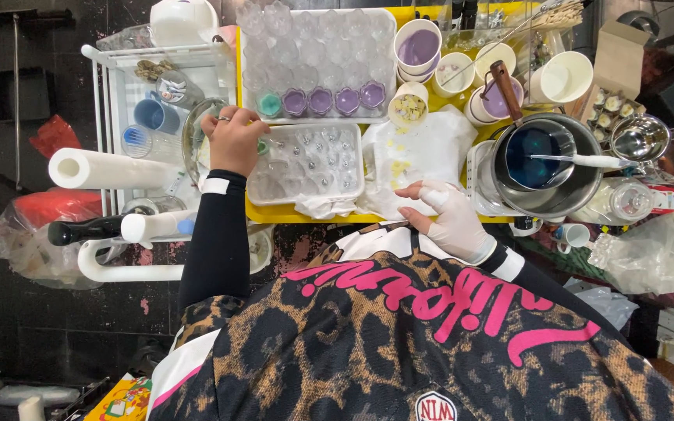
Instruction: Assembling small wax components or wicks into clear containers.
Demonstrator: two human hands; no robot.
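My bare left hand [234,140] pinches, I think, the clear plastic mould tray [310,164] at its 9 o'clock edge; gloved right hand [450,222] flat, empty; one-sided lift could tip it

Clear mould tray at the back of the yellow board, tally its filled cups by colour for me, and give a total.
Purple filled cups: 4
Green filled cup: 1
Total: 5 filled cups, side by side in the near row of the clear mould tray; its other cups look empty.
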